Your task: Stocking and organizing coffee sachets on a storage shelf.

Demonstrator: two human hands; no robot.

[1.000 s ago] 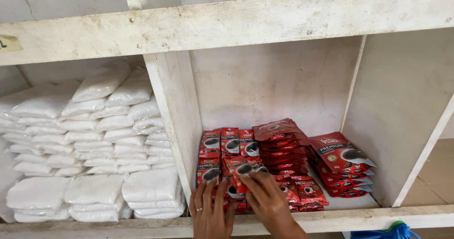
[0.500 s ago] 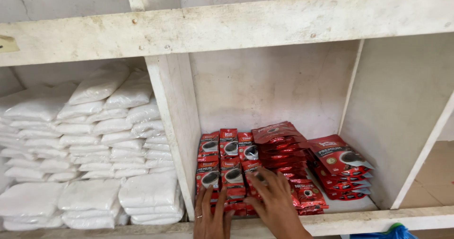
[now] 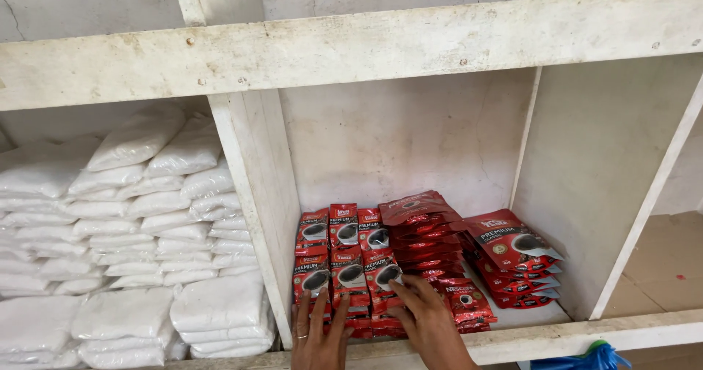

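Small red coffee sachets (image 3: 344, 256) stand in upright rows at the front left of the middle shelf compartment. My left hand (image 3: 318, 335), with a ring on one finger, lies flat with spread fingers against the lower front sachets. My right hand (image 3: 428, 319) rests beside it, its fingertips touching a front-row sachet (image 3: 383, 271). Neither hand grips anything. Behind and to the right, larger red coffee pouches (image 3: 421, 231) lie stacked flat, with another tilted stack (image 3: 512, 256) further right.
White filled bags (image 3: 139, 223) are piled high in the left compartment, behind a white wooden divider (image 3: 253, 194). The white shelf front edge (image 3: 586, 333) runs below my hands. Something made of blue plastic (image 3: 589, 359) shows at the bottom right. A cardboard surface (image 3: 663, 256) lies in the right compartment.
My right hand has moved from the top of the front sachets to their right side. The left hand has lowered and spread flat. The view shifted slightly right.
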